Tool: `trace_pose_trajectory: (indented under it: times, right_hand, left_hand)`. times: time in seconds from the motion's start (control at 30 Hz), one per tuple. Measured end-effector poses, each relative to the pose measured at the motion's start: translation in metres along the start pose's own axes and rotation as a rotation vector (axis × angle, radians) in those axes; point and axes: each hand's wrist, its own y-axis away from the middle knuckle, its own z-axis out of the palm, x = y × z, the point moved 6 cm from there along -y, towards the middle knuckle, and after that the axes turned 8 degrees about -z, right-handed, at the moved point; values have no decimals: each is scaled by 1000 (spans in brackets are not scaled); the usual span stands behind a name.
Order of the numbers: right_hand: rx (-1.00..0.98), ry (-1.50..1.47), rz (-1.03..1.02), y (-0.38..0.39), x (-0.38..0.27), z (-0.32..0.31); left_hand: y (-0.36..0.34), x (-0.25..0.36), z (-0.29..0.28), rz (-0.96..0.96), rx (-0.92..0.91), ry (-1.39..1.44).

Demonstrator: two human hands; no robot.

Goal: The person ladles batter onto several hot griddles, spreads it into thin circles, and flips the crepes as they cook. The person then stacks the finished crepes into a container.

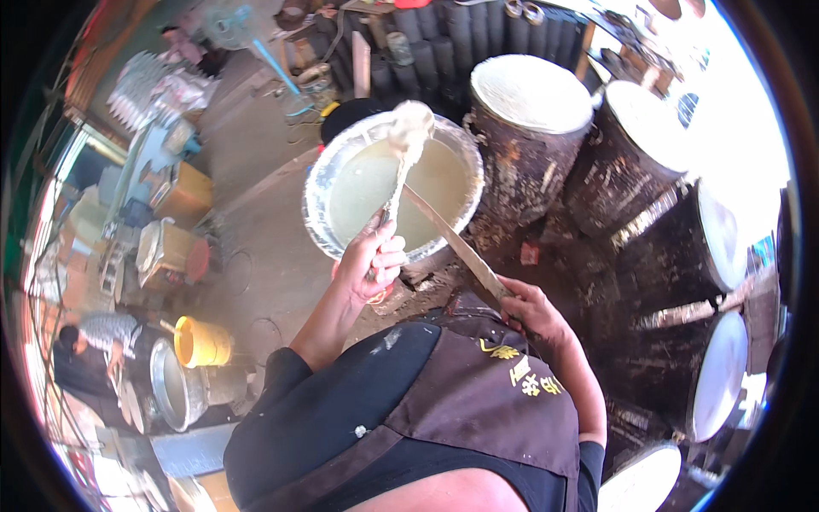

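Note:
My left hand (pixel 371 260) grips the handle of a ladle (pixel 409 128), its head and shaft coated in pale paste, raised over a large basin (pixel 324 205) of cloudy, pale liquid with a crusted white rim. My right hand (pixel 533 303) holds the near end of a long, flat stick or blade (pixel 461 247), which slants up and left toward the ladle's coated shaft. Whether they touch is unclear. A dark apron (pixel 478 401) covers my front.
Several dark, crusted drums (pixel 520 171) with pale round tops curve round the right. Dark cylinders (pixel 435 60) line the back. At lower left, a co-worker (pixel 107 341) bends beside a metal tub (pixel 158 384) and yellow bucket (pixel 192 341). Another person (pixel 183 47) is at upper left.

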Motion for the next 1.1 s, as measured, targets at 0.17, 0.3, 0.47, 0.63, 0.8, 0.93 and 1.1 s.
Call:
trace_pose_trajectory:
  times: [0.17,0.3,0.47,0.63,0.8,0.93,1.1]
  right_hand:
    - [153,-426,-63,5,-31,-38]
    - [428,-503,-233,0,-46,-90]
    - [818,338,-206,22,-46,-166]
    - [1156,875,-232,81,-18,-199]
    - [1466,758,-177,150,-27,-227]
    - [1705,782,-187,226,-55,-253]
    - [1815,805,-46,312,-96,-315]
  left_hand:
    - [-48,-18,28,20,41,-486]
    - [-109,-28,50,-168,-23,-388]
    - [-194,-43,80,-471,-216,-251]
    - [-281,-68,147,-673,-395,-397]
    - [-342,-151,243,-786,-598,-675]
    - [-365,-240,336,-875,-753,-789]
    - [-397,-366,434,-818,-873,-997]
